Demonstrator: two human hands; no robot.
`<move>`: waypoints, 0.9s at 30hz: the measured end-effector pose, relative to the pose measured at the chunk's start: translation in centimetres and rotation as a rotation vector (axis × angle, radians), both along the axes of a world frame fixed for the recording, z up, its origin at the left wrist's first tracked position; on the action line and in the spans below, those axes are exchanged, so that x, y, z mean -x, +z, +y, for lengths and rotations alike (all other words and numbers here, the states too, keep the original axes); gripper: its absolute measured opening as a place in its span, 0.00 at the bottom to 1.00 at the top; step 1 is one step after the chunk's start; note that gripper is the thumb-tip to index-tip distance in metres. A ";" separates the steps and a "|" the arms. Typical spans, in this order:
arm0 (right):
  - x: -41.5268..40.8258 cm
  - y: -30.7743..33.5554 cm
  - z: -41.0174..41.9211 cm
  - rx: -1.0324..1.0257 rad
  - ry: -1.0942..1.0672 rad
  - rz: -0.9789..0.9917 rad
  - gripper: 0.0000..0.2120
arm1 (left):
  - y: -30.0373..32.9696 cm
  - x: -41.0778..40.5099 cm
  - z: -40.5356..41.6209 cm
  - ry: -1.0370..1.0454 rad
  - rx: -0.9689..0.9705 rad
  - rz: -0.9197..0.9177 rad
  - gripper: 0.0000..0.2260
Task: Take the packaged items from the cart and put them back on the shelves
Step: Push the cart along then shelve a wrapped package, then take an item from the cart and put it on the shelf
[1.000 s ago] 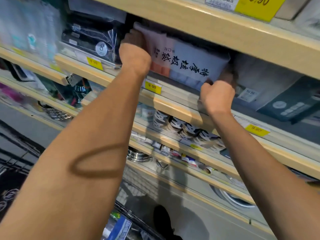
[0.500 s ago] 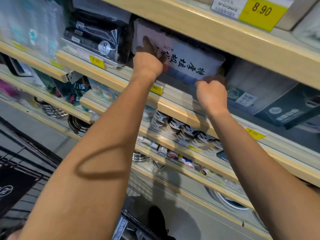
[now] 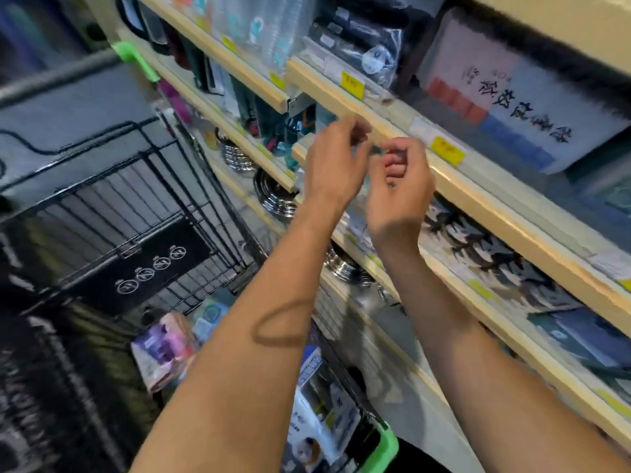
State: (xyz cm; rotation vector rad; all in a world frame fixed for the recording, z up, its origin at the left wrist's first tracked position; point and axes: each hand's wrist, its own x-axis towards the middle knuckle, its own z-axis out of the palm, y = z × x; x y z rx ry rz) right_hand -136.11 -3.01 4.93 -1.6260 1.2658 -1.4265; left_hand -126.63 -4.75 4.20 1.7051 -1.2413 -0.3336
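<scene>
The white package with black calligraphy and red and blue blocks point(image 3: 512, 97) stands on the wooden shelf point(image 3: 478, 196) at the upper right, with no hand on it. My left hand point(image 3: 333, 165) and my right hand point(image 3: 397, 186) hover close together in front of the shelf edge, below and left of that package. Both have loosely curled fingers and hold nothing. Down at the left is the black wire cart point(image 3: 143, 213), which holds a pink and purple package point(image 3: 164, 349) and a white and blue package point(image 3: 321, 411).
Yellow price tags point(image 3: 447, 150) line the shelf edges. Dark packaged goods point(image 3: 362, 32) sit left of the white package. Steel bowls point(image 3: 273, 196) and patterned cups point(image 3: 478, 244) fill the lower shelves. A green cart corner point(image 3: 382, 448) sits low in the middle.
Both hands let go of the white calligraphy package and drew back down from the shelf. The view swung left and down, and the cart came into sight.
</scene>
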 end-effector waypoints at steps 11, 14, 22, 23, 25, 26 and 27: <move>-13.8 -11.2 13.8 -0.465 0.769 0.124 0.07 | -11.5 -13.9 27.4 0.845 -0.401 0.250 0.07; -12.7 -16.7 16.1 -0.546 0.874 0.297 0.08 | -15.9 -13.2 33.9 1.036 -0.518 0.487 0.08; -11.6 -28.9 18.0 -0.725 0.942 0.909 0.08 | -28.9 -14.5 39.0 1.119 -0.524 0.944 0.18; -12.0 -30.1 18.1 -0.751 0.941 0.905 0.09 | -30.0 -15.0 38.9 1.095 -0.575 0.947 0.20; -12.8 -32.1 18.0 -0.801 0.925 0.879 0.12 | -32.0 -15.9 38.9 1.107 -0.685 0.868 0.22; -13.6 -33.3 18.1 -0.797 0.906 0.881 0.13 | -33.5 -16.4 39.1 1.129 -0.721 0.816 0.24; -14.3 -34.6 18.0 -0.789 0.877 0.891 0.14 | -34.4 -16.8 39.1 1.148 -0.736 0.764 0.26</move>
